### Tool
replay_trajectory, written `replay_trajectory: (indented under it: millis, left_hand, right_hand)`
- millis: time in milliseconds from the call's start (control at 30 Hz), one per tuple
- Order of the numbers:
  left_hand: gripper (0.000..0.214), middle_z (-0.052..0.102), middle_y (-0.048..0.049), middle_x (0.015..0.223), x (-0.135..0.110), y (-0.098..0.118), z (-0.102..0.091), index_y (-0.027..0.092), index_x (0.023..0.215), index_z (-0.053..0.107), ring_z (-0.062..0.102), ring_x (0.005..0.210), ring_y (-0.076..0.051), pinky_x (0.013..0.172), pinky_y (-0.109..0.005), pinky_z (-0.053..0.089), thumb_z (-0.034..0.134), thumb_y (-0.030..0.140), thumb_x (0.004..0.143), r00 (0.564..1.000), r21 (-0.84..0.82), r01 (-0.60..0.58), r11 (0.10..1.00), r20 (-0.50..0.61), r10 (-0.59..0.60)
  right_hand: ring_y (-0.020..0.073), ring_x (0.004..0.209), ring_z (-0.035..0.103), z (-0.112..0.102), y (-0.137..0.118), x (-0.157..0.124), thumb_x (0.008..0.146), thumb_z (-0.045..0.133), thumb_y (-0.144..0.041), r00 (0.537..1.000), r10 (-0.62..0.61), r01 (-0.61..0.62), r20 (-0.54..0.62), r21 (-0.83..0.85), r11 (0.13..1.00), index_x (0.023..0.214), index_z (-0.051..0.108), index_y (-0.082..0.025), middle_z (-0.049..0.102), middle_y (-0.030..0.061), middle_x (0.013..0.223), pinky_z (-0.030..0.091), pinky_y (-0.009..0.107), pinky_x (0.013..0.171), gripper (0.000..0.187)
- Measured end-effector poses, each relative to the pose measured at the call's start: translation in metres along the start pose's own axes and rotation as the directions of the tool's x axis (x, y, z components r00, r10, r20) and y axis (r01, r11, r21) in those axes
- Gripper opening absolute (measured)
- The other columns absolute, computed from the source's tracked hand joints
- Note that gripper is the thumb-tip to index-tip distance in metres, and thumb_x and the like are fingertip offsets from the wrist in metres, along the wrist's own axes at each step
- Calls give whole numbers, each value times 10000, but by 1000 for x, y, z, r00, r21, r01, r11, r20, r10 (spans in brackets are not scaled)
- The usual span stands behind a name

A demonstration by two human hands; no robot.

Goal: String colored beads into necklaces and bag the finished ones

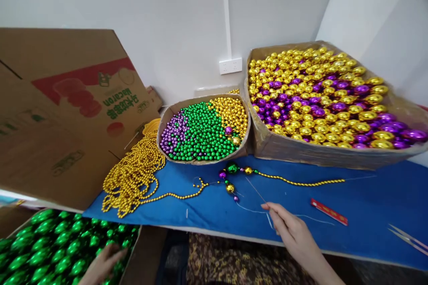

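My right hand [290,228] pinches a thin strand [255,190] slanting away leftward, toward the strung beads [230,187]; my left hand [104,263] hangs over green beads [43,245], grip unclear to me.

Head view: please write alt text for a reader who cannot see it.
A person's right hand pinches a thin needle or wire over a blue cloth, near strung purple, green and gold beads. The left hand, blurred, is over a box of shiny green beads; two bead boxes stand farther back.
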State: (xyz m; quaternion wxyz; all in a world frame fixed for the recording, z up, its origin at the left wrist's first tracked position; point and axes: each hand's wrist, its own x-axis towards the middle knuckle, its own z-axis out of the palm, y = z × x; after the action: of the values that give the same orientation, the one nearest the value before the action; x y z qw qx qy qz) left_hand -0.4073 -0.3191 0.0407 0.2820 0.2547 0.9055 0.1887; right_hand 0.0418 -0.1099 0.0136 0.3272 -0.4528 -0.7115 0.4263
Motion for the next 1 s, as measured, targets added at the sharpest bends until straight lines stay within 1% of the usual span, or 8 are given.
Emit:
replay_trajectory:
  millis: [100, 167, 300, 400, 533, 633, 833, 1000]
  left_hand:
    - [405, 639, -49, 1157, 3, 46, 1, 266, 1027, 605, 581, 1026, -303, 663, -369, 506, 613, 487, 688, 973, -394, -223, 892, -142, 181]
    - [405, 570, -56, 1254, -6, 89, 18, 288, 1134, 558, 590, 1009, -278, 658, -328, 503, 567, 442, 761, 927, -603, -337, 723, -82, 365]
    - [421, 622, -101, 1054, -18, 170, 83, 226, 1175, 511, 653, 782, -227, 560, -265, 488, 552, 407, 796, 764, -902, -99, 419, 201, 614]
    - [374, 617, -88, 1015, -22, 200, 125, 218, 1141, 499, 658, 773, -214, 555, -244, 488, 572, 357, 801, 668, -952, 106, 287, 282, 689]
    - [320, 607, -85, 1026, -28, 209, 146, 213, 1122, 499, 650, 789, -205, 591, -255, 505, 557, 327, 828, 629, -941, 248, 231, 338, 700]
    - [367, 579, -85, 1069, -33, 209, 147, 217, 1157, 506, 628, 828, -202, 624, -276, 516, 597, 280, 807, 631, -951, 202, 233, 309, 712]
    - [510, 545, -81, 1118, -38, 205, 147, 217, 1189, 537, 549, 976, -211, 793, -314, 501, 709, 208, 709, 674, -894, -256, 367, 107, 731]
    - [545, 421, -93, 1277, -37, 198, 150, 241, 1222, 501, 454, 1160, -251, 884, -339, 482, 696, 241, 712, 595, -636, -627, 450, -19, 803]
  right_hand:
    - [220, 808, 674, 12, -5, 0, 901, 388, -409, 996, -80, 83, 48, -67, 994, 1018, 643, -236, 708, 73, 922, 541, 297, 726, 329]
    - [234, 913, 664, 22, -7, -2, 902, 394, -389, 986, -145, 153, 87, -91, 984, 1018, 646, -242, 705, 76, 984, 534, 306, 783, 314]
    - [209, 885, 683, 34, -4, -5, 906, 408, -334, 955, -270, 285, 119, -127, 950, 1030, 642, -250, 714, 65, 981, 553, 254, 727, 277]
    - [195, 852, 693, 33, -3, -8, 913, 403, -308, 932, -345, 359, 107, -171, 918, 1023, 644, -237, 719, 60, 966, 560, 240, 717, 274]
    - [180, 836, 697, 27, -5, -11, 926, 384, -293, 920, -386, 392, 76, -224, 892, 1020, 640, -212, 719, 70, 959, 563, 209, 688, 285]
    - [178, 841, 696, 25, -5, -13, 923, 397, -287, 918, -395, 394, 50, -248, 885, 1033, 631, -207, 720, 66, 955, 563, 204, 693, 271]
    - [162, 852, 692, 26, 1, -13, 920, 410, -238, 881, -470, 464, 44, -269, 844, 1076, 595, -195, 716, 63, 968, 558, 200, 702, 245]
    - [157, 846, 692, 25, -1, -13, 919, 410, -214, 865, -501, 484, 37, -328, 811, 1071, 586, -194, 717, 51, 967, 556, 212, 713, 233]
